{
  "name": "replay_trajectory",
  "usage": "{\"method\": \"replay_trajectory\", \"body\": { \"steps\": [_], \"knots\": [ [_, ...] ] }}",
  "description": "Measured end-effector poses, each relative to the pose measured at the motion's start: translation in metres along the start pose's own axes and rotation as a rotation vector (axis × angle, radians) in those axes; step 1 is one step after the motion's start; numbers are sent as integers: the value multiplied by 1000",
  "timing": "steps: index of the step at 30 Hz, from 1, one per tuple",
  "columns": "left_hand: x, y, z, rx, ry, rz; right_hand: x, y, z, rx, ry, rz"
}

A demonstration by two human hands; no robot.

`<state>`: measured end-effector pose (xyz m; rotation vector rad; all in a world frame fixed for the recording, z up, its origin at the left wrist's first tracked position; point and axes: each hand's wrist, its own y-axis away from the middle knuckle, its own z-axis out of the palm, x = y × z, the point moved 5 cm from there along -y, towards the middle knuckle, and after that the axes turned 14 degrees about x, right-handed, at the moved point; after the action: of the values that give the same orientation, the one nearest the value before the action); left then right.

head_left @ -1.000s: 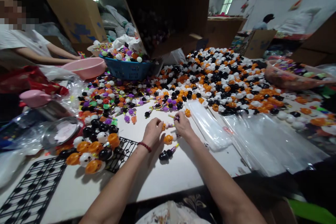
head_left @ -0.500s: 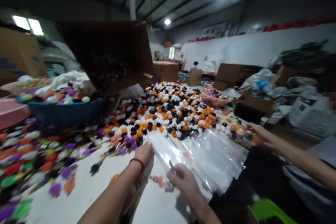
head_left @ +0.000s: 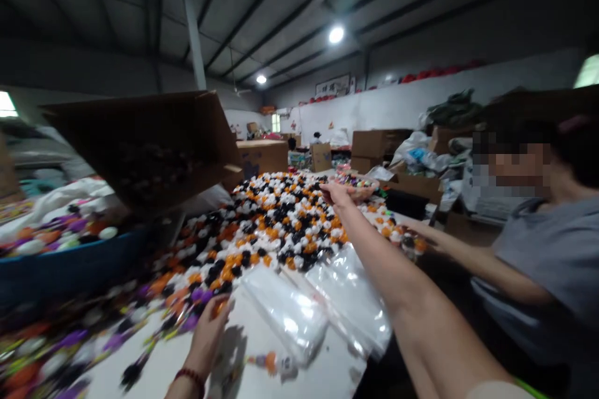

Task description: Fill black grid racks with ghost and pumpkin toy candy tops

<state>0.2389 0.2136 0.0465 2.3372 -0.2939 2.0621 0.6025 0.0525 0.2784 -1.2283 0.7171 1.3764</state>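
Observation:
Small pumpkin- and skull-like pieces in orange, black and white form a heap (head_left: pixel 290 218) on the table. My right hand (head_left: pixel 336 194) reaches far over this heap, fingers stretched towards its back part; nothing shows in them. At the near left, my left hand (head_left: pixel 213 321), with a dark red bead bracelet, curls its fingers round a small orange piece (head_left: pixel 219 307). To its right lie clear plastic bags (head_left: pixel 285 312), flat in a stack, with more clear bags (head_left: pixel 353 299) beside them. A short string of pieces (head_left: pixel 271 362), orange with a white end, lies on the white tabletop.
A tipped cardboard box (head_left: pixel 140 149) opens over the heap's left side. Further left stands a blue tub (head_left: pixel 70 268) full of coloured pieces. At the right a co-worker (head_left: pixel 538 249) in grey reaches towards the table edge. A pinkish basket (head_left: pixel 362 192) sits beyond my right hand.
My right hand has left the bags and stretched out over the heap. My left hand has moved off the bags and closed round an orange piece. The view has turned right and up.

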Motion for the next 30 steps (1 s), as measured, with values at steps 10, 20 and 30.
{"method": "replay_trajectory", "body": {
  "steps": [10,20,30],
  "knots": [
    [6,95,-64,-148,514,-503,151,312,-5,-745,163,294],
    [7,128,-73,-106,451,-354,122,337,-9,-843,288,-63],
    [0,139,-77,44,-3,-73,115,350,-18,-958,362,-180]
  ]
}}
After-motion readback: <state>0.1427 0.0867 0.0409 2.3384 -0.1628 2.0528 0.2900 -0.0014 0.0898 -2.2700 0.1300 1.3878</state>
